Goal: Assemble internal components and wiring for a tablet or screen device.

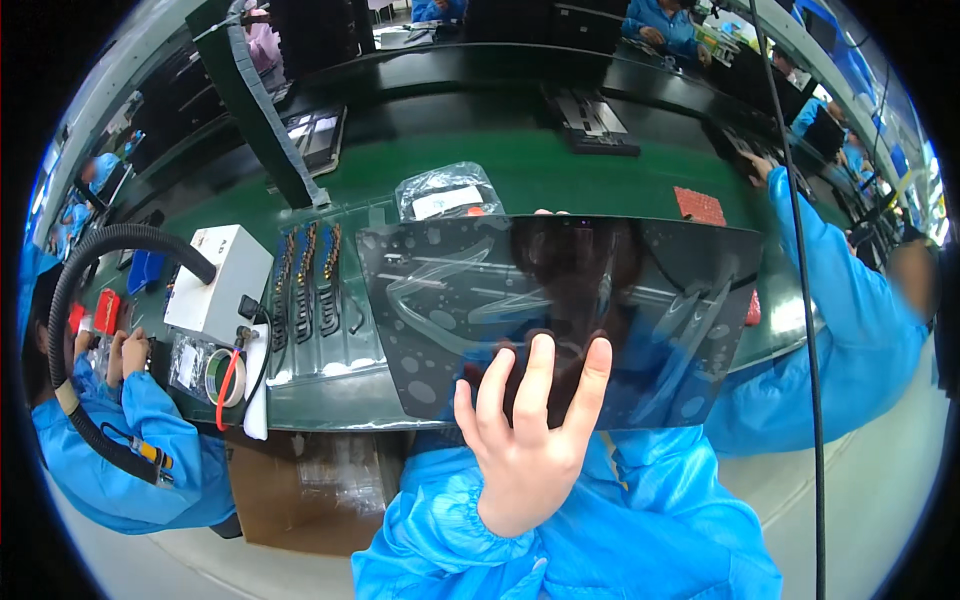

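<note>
Over green benchtop (535, 165) beyond the fingers, resting left hand (532, 440) wide-spread, without visible grip, on dark panel (560, 295) ahead, with long axis crosswise; showing right hand (550, 212) barely behind, with hold untellable.

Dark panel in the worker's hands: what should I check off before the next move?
1. Left hand on the dark panel: ok; fingers spread over its face.
2. Right hand supporting it: cannot tell; the panel hides most of that side, though fingertips peek over its far edge.
3. Panel face smooth: not ok; wavy streaks and bubble-like patches show.
4. Black hanging cable out of the way: ok; in this view it passes right of the panel.
5. Clear plastic bag free of the panel: cannot tell; it lies just beyond the far edge, and the gap is unclear.
</note>
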Demonstrator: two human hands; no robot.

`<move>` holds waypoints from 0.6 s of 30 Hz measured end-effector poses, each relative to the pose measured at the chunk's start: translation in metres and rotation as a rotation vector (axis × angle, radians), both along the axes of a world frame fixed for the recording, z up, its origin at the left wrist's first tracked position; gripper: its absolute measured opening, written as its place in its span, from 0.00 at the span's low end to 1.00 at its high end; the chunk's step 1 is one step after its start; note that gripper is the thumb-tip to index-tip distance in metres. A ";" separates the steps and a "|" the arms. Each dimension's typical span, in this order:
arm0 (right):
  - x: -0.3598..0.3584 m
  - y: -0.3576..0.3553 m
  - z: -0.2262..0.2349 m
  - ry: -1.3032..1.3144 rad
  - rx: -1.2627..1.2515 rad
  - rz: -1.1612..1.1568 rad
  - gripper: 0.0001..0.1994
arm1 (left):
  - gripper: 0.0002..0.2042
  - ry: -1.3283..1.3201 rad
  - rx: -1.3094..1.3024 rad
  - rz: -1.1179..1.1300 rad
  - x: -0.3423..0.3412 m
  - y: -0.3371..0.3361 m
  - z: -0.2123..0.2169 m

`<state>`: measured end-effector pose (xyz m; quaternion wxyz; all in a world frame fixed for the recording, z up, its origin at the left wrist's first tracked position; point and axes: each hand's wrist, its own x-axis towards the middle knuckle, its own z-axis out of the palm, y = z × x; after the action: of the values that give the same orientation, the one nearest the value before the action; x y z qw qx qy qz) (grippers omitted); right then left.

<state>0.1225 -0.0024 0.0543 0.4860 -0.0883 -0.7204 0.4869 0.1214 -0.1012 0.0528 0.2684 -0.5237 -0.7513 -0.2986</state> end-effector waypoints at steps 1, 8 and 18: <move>0.013 0.007 0.002 -0.004 0.016 -0.016 0.18 | 0.18 -0.004 -0.003 -0.007 0.001 0.001 -0.001; 0.018 0.038 0.018 -0.024 0.142 -0.095 0.18 | 0.18 0.025 0.087 0.021 0.007 0.008 -0.004; 0.024 0.081 0.035 -0.038 0.292 -0.119 0.18 | 0.23 -0.730 0.126 -0.583 -0.024 0.034 -0.001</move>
<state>0.1469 0.0781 0.0894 0.5078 -0.0685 -0.7861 0.3457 0.0979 -0.0674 0.0523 -0.0773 -0.5563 -0.5987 -0.5711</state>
